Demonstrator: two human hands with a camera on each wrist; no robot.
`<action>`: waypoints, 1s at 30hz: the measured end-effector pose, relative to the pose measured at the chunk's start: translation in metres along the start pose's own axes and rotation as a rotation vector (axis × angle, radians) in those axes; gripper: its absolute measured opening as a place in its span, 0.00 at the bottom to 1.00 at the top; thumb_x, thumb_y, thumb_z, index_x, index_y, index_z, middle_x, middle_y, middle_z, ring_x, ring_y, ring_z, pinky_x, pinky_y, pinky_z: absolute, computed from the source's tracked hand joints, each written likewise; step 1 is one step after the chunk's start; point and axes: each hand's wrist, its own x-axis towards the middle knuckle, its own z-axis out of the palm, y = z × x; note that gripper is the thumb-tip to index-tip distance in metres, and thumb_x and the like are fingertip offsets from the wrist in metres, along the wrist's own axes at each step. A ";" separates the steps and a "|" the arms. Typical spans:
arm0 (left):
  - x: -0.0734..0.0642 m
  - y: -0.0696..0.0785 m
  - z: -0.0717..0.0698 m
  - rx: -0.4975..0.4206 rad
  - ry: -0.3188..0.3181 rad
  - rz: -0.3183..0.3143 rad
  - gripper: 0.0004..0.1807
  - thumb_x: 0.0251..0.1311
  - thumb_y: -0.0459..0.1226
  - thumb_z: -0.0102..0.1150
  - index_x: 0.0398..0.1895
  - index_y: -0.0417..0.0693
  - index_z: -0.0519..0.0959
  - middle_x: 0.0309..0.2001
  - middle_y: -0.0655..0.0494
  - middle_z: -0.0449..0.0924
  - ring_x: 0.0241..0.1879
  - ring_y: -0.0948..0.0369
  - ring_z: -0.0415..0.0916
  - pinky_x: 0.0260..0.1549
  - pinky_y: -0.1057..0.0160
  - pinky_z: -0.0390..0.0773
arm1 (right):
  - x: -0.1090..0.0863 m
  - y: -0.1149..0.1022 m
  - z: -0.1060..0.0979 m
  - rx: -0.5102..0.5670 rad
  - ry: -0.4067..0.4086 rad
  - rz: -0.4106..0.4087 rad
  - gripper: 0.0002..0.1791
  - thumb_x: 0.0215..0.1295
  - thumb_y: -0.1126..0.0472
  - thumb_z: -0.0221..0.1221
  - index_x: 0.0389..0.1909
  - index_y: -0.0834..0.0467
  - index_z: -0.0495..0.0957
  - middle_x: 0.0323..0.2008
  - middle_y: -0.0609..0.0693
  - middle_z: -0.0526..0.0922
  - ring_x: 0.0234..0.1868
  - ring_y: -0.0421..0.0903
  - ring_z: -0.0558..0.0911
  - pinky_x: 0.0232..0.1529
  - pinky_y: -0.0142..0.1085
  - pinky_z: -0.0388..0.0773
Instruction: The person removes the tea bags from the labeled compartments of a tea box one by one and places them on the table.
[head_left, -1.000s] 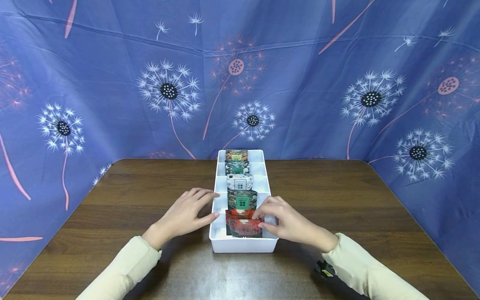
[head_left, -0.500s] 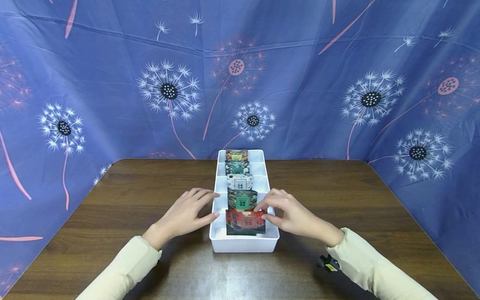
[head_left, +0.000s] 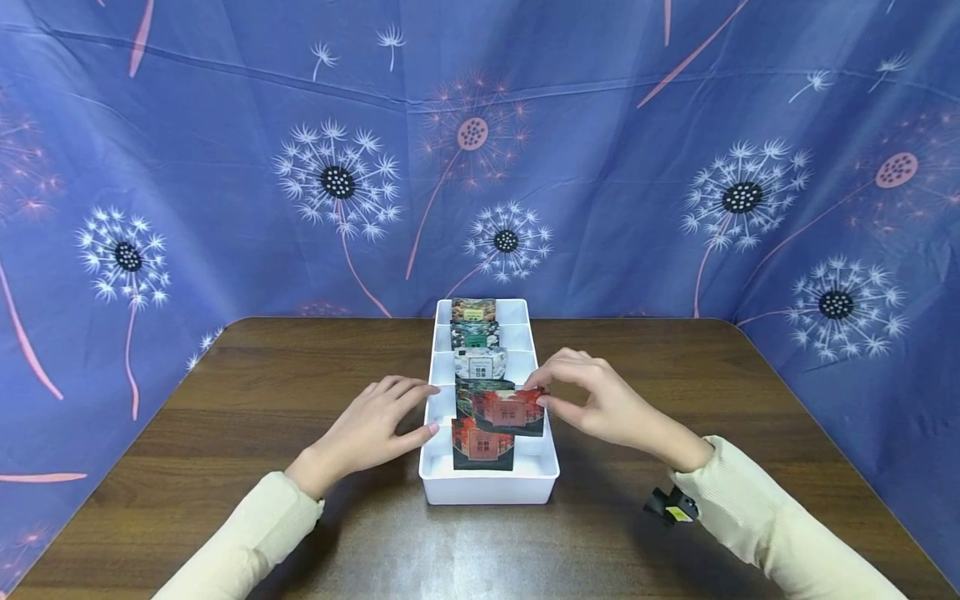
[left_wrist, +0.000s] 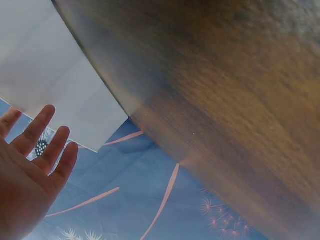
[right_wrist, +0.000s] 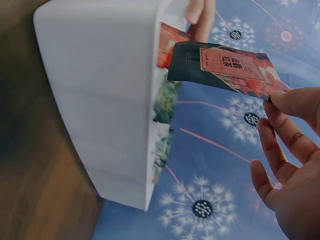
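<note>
My right hand (head_left: 600,402) pinches a red and black tea sachet (head_left: 508,414) by its upper right corner, between thumb and forefinger. The sachet hangs above the white divided tray (head_left: 491,492), partly in front of a green tea sachet (head_left: 465,402). In the right wrist view the pinched corner shows plainly, with the other fingers loosely bent. Another red sachet (head_left: 483,446) leans in the front compartment. My left hand (head_left: 371,423) lies at the tray's left side, its fingers relaxed and its fingertips at the rim; nothing is held in it.
Farther back in the tray stand a white sachet (head_left: 480,363), a dark green one (head_left: 475,336) and a yellow-labelled one (head_left: 473,311). A small black device (head_left: 672,505) is by the right sleeve. A blue dandelion cloth (head_left: 600,125) hangs behind the wooden table (head_left: 300,367).
My right hand has drawn one red sachet up out of the front compartment, moving up and to the right. The other red sachet stays behind. The left hand has kept its place.
</note>
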 end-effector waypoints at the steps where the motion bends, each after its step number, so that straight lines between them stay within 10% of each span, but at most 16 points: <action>1: 0.000 0.000 0.000 0.001 0.001 0.000 0.31 0.58 0.65 0.39 0.60 0.63 0.68 0.56 0.63 0.72 0.57 0.60 0.66 0.55 0.50 0.66 | 0.001 0.000 -0.002 -0.001 0.006 0.001 0.15 0.51 0.71 0.62 0.39 0.52 0.80 0.37 0.41 0.83 0.43 0.37 0.76 0.43 0.35 0.69; 30: 0.000 0.000 0.001 0.008 0.000 -0.010 0.31 0.58 0.64 0.41 0.60 0.64 0.68 0.56 0.63 0.71 0.57 0.60 0.66 0.55 0.50 0.66 | -0.004 0.024 -0.057 -0.090 0.186 0.195 0.12 0.52 0.78 0.59 0.38 0.65 0.78 0.34 0.57 0.82 0.36 0.42 0.77 0.41 0.21 0.67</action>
